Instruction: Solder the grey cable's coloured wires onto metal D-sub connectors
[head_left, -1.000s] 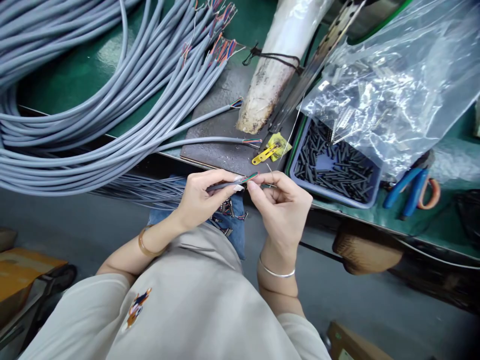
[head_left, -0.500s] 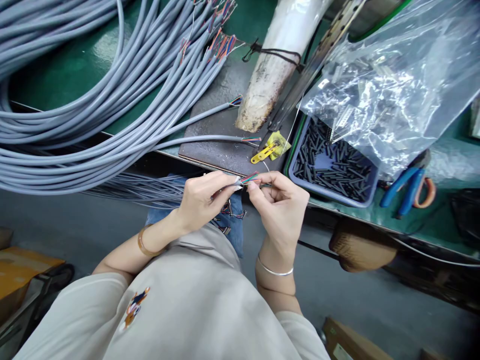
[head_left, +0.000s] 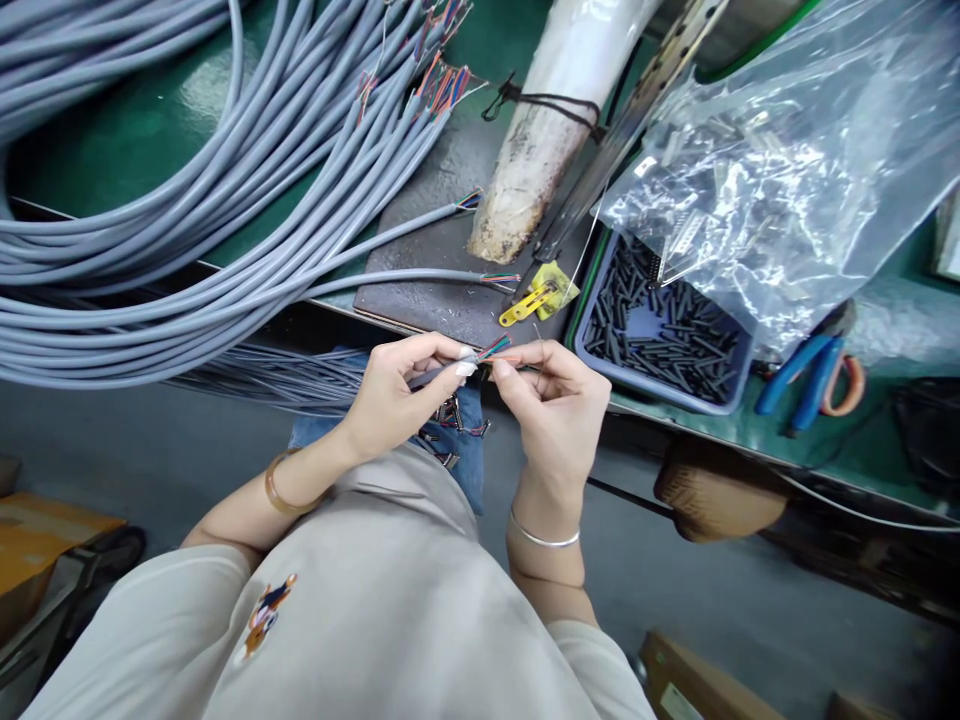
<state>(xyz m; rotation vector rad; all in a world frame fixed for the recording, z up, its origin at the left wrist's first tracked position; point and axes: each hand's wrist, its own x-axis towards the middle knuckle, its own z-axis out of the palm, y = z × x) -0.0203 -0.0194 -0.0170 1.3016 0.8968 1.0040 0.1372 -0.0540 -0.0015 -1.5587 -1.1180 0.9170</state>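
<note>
Near the bench's front edge, my left hand (head_left: 405, 385) grips a grey cable (head_left: 429, 377) close to its stripped end. Coloured wires (head_left: 493, 348), green and red among them, fan out past my left fingertips. My right hand (head_left: 559, 395) pinches an orange-red wire (head_left: 507, 359) from that end between thumb and forefinger, its other fingers curled. Behind the hands, two more cable ends with bared wires lie on a dark board (head_left: 431, 305). A yellow tool (head_left: 525, 303) with a yellow wrapping rests just beyond my right hand.
Many grey cables (head_left: 225, 190) loop across the bench at left. A blue basket (head_left: 667, 392) of short black tubes stands right of my hands, under a clear plastic bag (head_left: 810, 170). Blue-handled pliers (head_left: 814, 385) lie farther right. A white wrapped post (head_left: 547, 140) rises behind.
The coloured wires are spread apart now. My right fingers have drawn one orange-red wire away from the others, and my left thumb has shifted at the cable end.
</note>
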